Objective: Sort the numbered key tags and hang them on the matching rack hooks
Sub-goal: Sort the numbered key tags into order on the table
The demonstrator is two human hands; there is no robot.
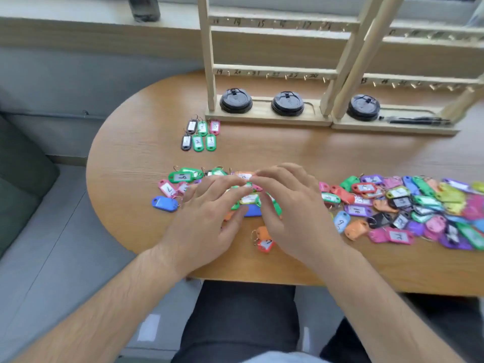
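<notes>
Both hands hover over a loose heap of coloured key tags at the table's middle. My left hand and my right hand lie palm down with spread, slightly bent fingers, fingertips meeting above the tags; whether they pinch one I cannot tell. A sorted group of six tags, black, green and pink, lies in two rows near the left rack's base. A much larger pile of tags spreads to the right. Two wooden racks with numbered hooks stand at the back, all hooks bare.
Three black lids sit in the rack bases, and black pens lie in the right one. The oval wooden table curves off at the left. A dark bottle stands on the sill.
</notes>
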